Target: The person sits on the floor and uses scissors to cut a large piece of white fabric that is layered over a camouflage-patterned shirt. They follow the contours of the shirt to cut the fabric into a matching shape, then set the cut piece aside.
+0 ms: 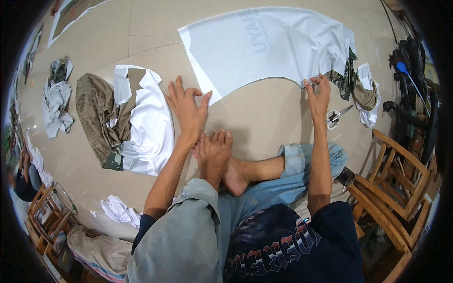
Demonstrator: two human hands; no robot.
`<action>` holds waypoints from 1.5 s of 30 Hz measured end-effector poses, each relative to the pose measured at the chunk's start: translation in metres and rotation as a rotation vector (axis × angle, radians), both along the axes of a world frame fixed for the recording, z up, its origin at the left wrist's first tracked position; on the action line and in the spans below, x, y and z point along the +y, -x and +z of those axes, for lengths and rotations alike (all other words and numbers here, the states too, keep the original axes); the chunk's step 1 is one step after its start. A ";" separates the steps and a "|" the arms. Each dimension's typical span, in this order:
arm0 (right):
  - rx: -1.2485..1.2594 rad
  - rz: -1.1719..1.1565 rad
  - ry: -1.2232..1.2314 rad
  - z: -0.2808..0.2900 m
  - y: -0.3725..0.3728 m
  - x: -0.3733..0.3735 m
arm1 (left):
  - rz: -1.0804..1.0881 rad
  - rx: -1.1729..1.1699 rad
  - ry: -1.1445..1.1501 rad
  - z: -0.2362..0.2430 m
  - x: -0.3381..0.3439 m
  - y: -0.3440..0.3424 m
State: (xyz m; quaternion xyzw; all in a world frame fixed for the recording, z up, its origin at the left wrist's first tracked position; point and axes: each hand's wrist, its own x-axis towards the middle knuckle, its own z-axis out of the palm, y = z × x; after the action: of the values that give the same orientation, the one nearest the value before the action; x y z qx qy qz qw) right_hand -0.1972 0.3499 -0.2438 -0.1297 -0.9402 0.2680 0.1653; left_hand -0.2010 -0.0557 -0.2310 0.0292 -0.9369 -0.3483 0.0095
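A large pale fabric piece (273, 45) lies spread on the floor in front of me, with faint lettering showing through and camouflage cloth (346, 78) bunched at its right end. My left hand (186, 106) is beside its lower left corner, middle fingers stretched out and thumb near the corner; nothing shows in its grasp. At the lower right edge of the fabric, my right hand (319, 92) has thumb and index finger closed on the edge. White-handled scissors (336, 118) lie just right of my right forearm.
Left of my hand sits a heap of brown patterned and white cloth (146, 127), with a grey bundle (57, 106) beyond. Another small bundle (367, 96) lies at the right. Wooden chair frames (401, 174) stand at right. A sack (99, 250) rests lower left, near a person (26, 177).
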 end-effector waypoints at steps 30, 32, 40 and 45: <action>-0.259 -0.149 0.997 0.013 -0.085 -0.124 | 0.200 -0.508 -0.747 0.005 0.003 0.007; -0.287 -0.148 0.949 0.015 -0.081 -0.126 | 0.195 -0.513 -0.716 0.005 0.001 0.009; -0.134 0.238 0.594 0.037 0.007 -0.180 | 0.197 -0.528 -0.695 0.009 -0.002 0.014; 0.048 0.712 0.008 0.023 0.084 -0.229 | 0.175 -0.510 -0.720 0.002 -0.003 0.011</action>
State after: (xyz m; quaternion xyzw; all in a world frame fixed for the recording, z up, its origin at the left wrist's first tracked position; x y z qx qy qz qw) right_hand -0.2813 0.1212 -0.2205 0.2119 -0.9212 0.3155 0.0833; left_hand -0.2122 -0.0588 -0.2287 0.1949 -0.7222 -0.6317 -0.2031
